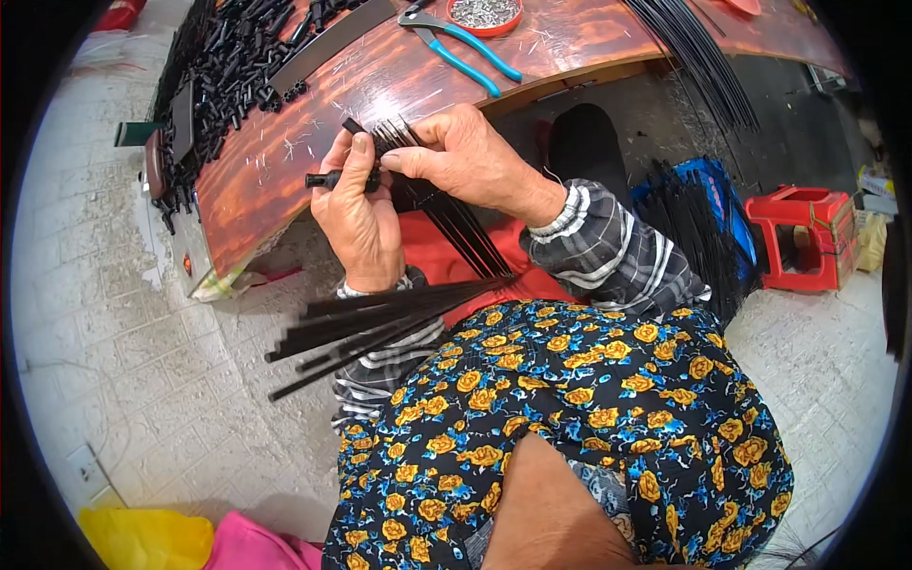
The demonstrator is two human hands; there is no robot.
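My left hand (363,223) is closed around a black plastic tube fitting (324,180) that looks like an umbrella runner; its flared end sticks out to the left. Close beside it, my right hand (475,160) pinches at the thin ribs (458,228) where they meet the fitting, thumb toward the left fingers. Fingers cover the exact join. From there the dark ribs run down over my lap, and a sheaf of thicker black rod ends (370,313) fans out to the left across my left forearm. Bright thin metal ends show above the right thumb.
Ahead is a reddish wooden table (252,204) with a heap of black plastic fittings (223,95) at its left. Teal-handled pliers (461,52) lie near a red dish (486,28) of small metal pieces. Black rods (698,62) overhang the edge. At right stand a red stool (803,237) and a blue bag (731,214) of rods.
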